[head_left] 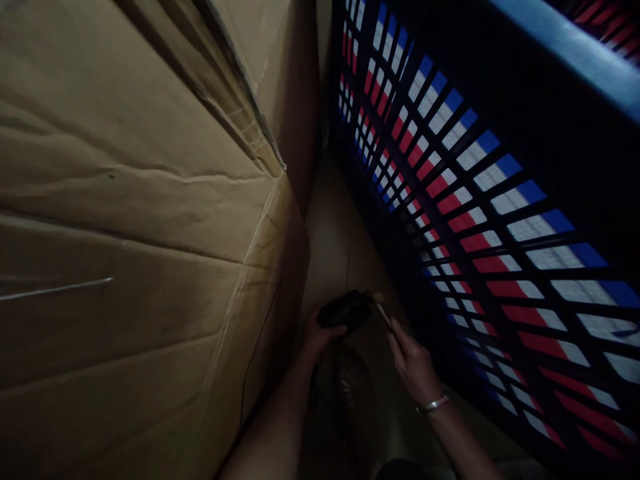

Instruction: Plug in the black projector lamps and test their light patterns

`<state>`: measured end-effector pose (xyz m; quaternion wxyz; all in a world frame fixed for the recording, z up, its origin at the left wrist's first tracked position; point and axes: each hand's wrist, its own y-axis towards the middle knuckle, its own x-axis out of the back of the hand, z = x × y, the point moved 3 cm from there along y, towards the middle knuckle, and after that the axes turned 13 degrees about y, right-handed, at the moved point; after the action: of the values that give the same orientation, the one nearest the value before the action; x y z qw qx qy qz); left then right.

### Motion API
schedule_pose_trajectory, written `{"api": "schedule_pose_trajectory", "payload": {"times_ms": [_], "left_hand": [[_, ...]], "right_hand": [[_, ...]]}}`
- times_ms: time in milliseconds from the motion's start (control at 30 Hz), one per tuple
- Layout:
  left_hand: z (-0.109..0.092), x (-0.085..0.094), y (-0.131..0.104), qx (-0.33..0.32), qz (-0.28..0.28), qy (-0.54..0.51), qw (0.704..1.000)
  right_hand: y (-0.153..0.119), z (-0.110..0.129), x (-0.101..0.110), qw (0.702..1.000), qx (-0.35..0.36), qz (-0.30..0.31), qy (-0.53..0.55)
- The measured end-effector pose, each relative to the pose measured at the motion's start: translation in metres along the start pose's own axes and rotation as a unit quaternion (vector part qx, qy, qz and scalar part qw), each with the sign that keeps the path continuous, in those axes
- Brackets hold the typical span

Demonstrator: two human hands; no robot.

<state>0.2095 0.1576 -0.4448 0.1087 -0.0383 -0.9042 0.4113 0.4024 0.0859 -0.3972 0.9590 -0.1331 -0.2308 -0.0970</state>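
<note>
Low in the gap, my left hand (320, 333) is closed round a dark, rounded black object (347, 312); the dimness hides what kind it is. My right hand (414, 363), with a silvery band at its wrist, grips a thin stick-like tool (384, 316). The tool's pale tip is close to the right end of the black object; whether they touch I cannot tell. Below the hands shows a brown leather shoe (353, 383), partly lost in shadow.
A large creased cardboard box (140, 220) takes up the left side. On the right stands a dark slatted plastic crate (425, 180), with red, white and blue material showing through its openings. Between them runs a narrow strip of floor (330, 233). The light is poor.
</note>
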Motion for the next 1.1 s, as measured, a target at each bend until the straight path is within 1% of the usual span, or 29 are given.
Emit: {"api": "schedule_pose_trajectory", "payload": {"times_ms": [67,100,133,167,200,233,333,367,433,567,633,700,800,867,1000,1100], "left_hand": [[0.002,0.000,0.001,0.003,-0.005,0.002,1.000],[0.003,0.000,0.001,0.004,-0.007,0.004,1.000],[0.004,0.000,0.001,0.004,-0.009,0.006,1.000],[0.005,0.000,0.002,0.003,-0.010,0.008,1.000],[0.006,0.000,0.002,0.001,-0.009,0.010,1.000],[0.006,0.000,0.002,-0.002,-0.008,0.012,1.000],[0.007,0.000,0.003,-0.012,-0.004,0.022,1.000],[0.007,0.000,0.003,-0.015,-0.006,0.027,1.000],[0.008,0.001,0.003,-0.020,-0.013,0.040,0.999],[0.010,-0.001,0.000,-0.031,-0.031,0.076,0.996],[0.011,-0.005,-0.005,-0.047,-0.040,0.094,0.994],[0.012,-0.010,-0.012,-0.076,-0.051,0.110,0.990],[0.017,-0.018,-0.024,-0.121,-0.065,0.138,0.981],[0.022,-0.020,-0.030,-0.140,-0.072,0.163,0.974],[0.026,-0.013,-0.034,-0.163,-0.081,0.207,0.961],[0.023,-0.005,-0.034,-0.175,-0.088,0.228,0.954]], "right_hand": [[-0.002,0.022,0.011,0.998,0.029,-0.045,0.014],[-0.004,0.030,0.016,0.996,0.039,-0.084,0.016],[-0.006,0.035,0.020,0.991,0.041,-0.125,0.015],[-0.008,0.036,0.021,0.988,0.037,-0.150,0.013],[-0.009,0.033,0.019,0.987,0.027,-0.158,0.011],[-0.009,0.026,0.016,0.989,0.010,-0.146,0.010],[-0.007,-0.001,0.001,0.997,-0.046,-0.062,0.011],[-0.006,-0.008,-0.001,0.997,-0.060,-0.051,0.014],[-0.004,-0.014,0.000,0.995,-0.072,-0.057,0.030],[0.002,-0.011,0.013,0.988,-0.101,-0.091,0.067],[0.005,-0.010,0.018,0.983,-0.128,-0.090,0.094],[0.007,-0.010,0.018,0.975,-0.156,-0.080,0.139],[0.009,-0.017,0.010,0.955,-0.218,-0.067,0.188],[0.011,-0.022,0.001,0.945,-0.246,-0.058,0.205],[0.019,-0.028,-0.016,0.944,-0.233,-0.042,0.228],[0.024,-0.024,-0.025,0.949,-0.232,-0.053,0.208]]}}
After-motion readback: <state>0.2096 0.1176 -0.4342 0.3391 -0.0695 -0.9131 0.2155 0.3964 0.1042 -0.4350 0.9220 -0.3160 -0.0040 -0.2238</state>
